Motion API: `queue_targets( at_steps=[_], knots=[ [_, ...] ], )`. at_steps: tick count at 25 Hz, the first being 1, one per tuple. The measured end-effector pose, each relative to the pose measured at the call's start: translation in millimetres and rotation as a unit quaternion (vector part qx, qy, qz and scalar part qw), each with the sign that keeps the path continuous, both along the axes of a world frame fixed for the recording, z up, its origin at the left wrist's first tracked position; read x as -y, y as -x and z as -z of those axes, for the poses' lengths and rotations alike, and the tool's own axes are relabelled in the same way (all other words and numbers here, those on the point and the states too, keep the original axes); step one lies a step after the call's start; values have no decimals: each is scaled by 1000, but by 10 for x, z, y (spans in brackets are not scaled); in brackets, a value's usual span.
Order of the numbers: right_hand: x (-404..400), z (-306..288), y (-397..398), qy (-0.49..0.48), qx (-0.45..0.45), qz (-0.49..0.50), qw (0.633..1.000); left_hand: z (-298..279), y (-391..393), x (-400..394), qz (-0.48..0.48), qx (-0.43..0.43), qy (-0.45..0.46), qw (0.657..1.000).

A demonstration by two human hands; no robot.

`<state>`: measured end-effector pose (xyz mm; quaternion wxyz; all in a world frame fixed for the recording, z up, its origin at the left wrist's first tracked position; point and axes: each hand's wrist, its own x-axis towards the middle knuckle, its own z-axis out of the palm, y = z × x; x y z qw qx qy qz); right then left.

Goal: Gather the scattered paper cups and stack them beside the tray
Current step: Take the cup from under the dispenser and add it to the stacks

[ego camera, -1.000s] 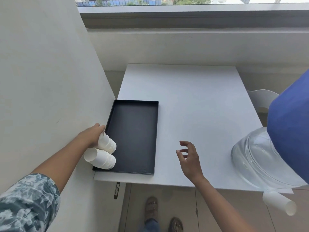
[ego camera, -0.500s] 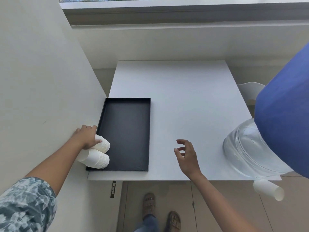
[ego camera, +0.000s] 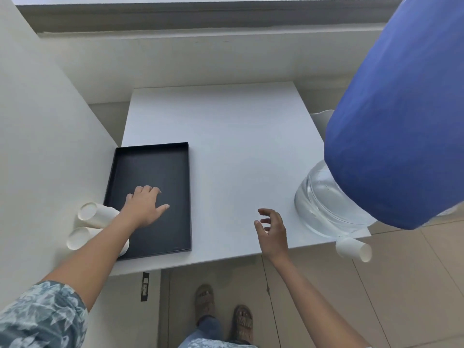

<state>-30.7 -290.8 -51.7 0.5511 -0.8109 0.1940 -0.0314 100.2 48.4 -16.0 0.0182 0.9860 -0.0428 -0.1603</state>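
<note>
Cups (ego camera: 96, 217): two stacks lying on their sides, wedged between wall (ego camera: 42, 151) and tray (ego camera: 175, 197), left of it; best righted and nested into one. Left hand (ego camera: 144, 208): empty, fingers spread above tray. Right hand (ego camera: 272, 231): loosely open, holding nothing. Jug (ego camera: 324, 204) crowds table's (ego camera: 238, 146) right edge; stray cup (ego camera: 352, 248) beneath it

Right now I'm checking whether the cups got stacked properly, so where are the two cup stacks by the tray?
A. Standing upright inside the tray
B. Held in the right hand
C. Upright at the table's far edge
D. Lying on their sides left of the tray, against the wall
D: both cup stacks lie tipped over between the tray and the wall, no hand on them.
</note>
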Motion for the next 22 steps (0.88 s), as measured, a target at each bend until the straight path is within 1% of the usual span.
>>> queue_targets(
  at_steps=[6,10,12,14,16,18,19,22],
  knots=[
    [646,61,411,42,6,129,991,229,292,964,-2,-40,107,993],
    [1031,149,713,76,15,233,969,289,505,1410,-10,-49,169,984],
    [1201,188,821,127,24,264,956,302,595,1549,-13,-55,187,981],
    [1367,220,901,197,0,287,938,294,675,1666,-15,-61,199,978],
    [1553,243,943,223,-52,316,921,282,739,1768,-14,-60,203,977],
    [1716,271,934,202,-106,323,919,266,777,1818,-18,-55,210,976],
    [1823,292,974,173,-122,314,925,261,843,1878,-19,-56,214,975],
    [1960,361,956,83,-105,276,952,259,908,1931,-21,-59,226,972]
  ],
)
